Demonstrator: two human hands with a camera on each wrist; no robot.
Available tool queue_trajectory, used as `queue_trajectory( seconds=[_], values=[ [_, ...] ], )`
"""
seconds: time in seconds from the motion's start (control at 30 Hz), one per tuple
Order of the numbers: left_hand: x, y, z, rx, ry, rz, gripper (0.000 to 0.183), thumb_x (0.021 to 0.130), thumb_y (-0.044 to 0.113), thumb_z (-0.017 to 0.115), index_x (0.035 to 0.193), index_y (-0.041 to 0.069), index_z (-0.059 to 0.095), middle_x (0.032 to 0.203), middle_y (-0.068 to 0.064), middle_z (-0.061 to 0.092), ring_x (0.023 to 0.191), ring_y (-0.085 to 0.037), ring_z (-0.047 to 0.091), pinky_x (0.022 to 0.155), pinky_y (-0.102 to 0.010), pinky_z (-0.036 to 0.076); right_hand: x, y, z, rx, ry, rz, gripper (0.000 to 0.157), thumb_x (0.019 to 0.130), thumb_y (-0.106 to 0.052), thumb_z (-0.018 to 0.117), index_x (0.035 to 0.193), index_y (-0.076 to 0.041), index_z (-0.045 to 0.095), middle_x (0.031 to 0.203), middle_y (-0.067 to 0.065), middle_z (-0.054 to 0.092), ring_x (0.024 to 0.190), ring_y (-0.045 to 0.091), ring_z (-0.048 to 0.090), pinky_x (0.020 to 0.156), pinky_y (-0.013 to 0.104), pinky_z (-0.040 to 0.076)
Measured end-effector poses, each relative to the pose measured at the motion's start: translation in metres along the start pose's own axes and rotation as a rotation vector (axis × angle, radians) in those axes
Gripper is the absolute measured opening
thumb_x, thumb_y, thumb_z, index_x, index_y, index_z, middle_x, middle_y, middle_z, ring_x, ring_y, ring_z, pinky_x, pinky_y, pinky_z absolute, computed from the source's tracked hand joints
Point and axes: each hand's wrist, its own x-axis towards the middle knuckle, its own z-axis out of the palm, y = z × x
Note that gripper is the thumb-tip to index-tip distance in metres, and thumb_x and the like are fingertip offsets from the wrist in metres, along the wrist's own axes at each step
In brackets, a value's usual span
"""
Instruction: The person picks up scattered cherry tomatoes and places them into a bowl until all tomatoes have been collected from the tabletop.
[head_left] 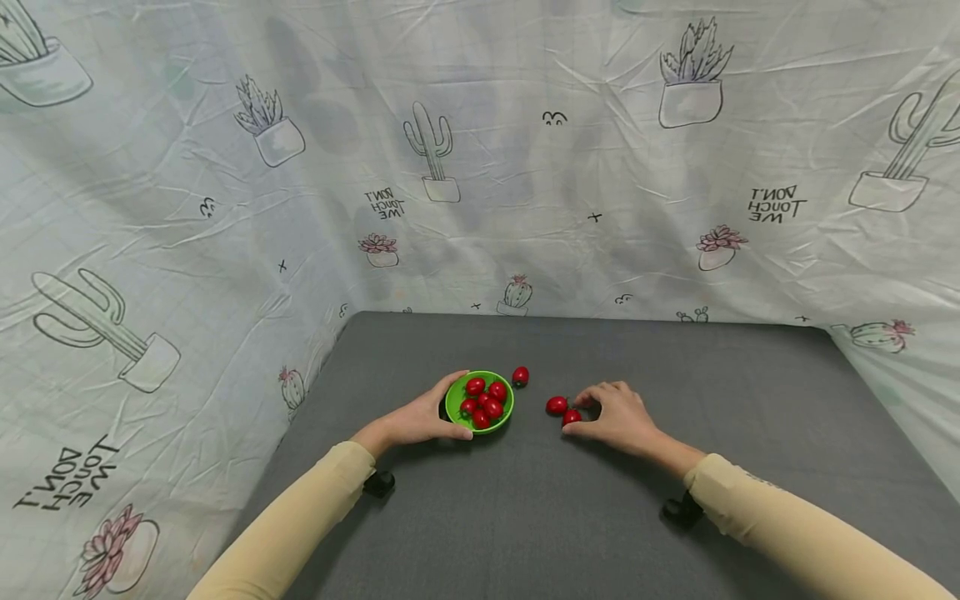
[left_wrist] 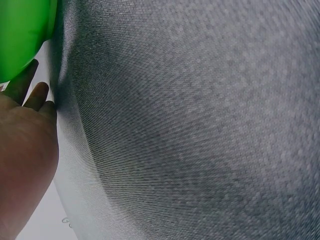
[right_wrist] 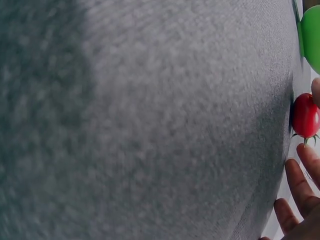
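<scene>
In the head view, a small round green bowl holds several red cherry tomatoes. My left hand grips its left side, thumb at the near rim and fingers round the far side. The left wrist view shows fingers against the bowl's green outer wall. To the right, my right hand has its thumb and a fingertip at opposite ends of a loose cherry tomato. In the right wrist view, the thumb overlaps this tomato and a fingertip is right at its green stem end.
One more loose tomato lies just left of the right fingertips, and another tomato sits beyond the bowl's right rim. Everything is on a dark grey table. A white cloth printed with potted cacti hangs behind and along the sides.
</scene>
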Motion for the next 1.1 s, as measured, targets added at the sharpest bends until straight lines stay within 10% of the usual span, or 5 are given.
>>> queue_trajectory(
  seconds=[0.63,1.1],
  values=[
    [0.001,-0.001,-0.001,0.006,-0.003,0.009,0.107,0.083,0.041,0.087,0.163,0.026,0.018,0.16,-0.001,0.03,0.145,-0.018,0.031,0.115,-0.046,0.028,-0.004,0.019,-0.022,0.081,-0.059,-0.041,0.034,0.09,-0.02,0.077,0.124,-0.013,0.072,0.119,0.007,0.068,0.123,0.039,0.048,0.1,0.066,0.032],
    [0.003,-0.003,-0.001,0.01,-0.004,0.003,0.106,0.083,0.043,0.087,0.163,0.03,0.018,0.16,-0.001,0.03,0.144,-0.019,0.032,0.115,-0.047,0.029,-0.001,0.027,-0.027,0.038,-0.033,-0.069,0.046,0.09,-0.023,0.078,0.134,-0.011,0.069,0.129,0.014,0.065,0.123,0.043,0.046,0.099,0.066,0.033]
  ],
)
